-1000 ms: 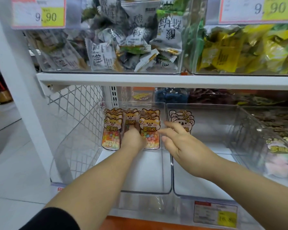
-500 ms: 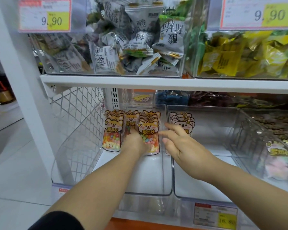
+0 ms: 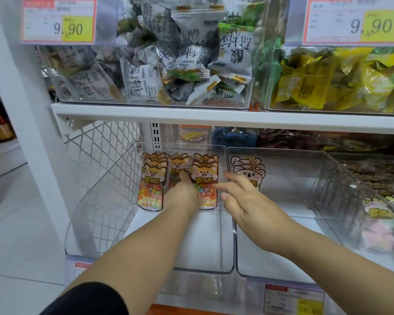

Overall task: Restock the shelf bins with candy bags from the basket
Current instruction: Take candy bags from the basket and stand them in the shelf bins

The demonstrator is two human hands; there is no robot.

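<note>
Candy bags (image 3: 151,185) upright at far end of left clear bin (image 3: 205,246), left hand (image 3: 182,197) against middle stack, its fingers mostly hidden, right hand (image 3: 248,201) beside them, fingers straight, spread apart

Left hand (image 3: 182,197) stretched forward, palm down; right hand (image 3: 248,202) fingers (image 3: 237,179) splayed.

price tag (image 3: 59,20) 9.90, top left; wire mesh panel (image 3: 105,155) left side; floor (image 3: 14,223) seemingly tiled
</note>
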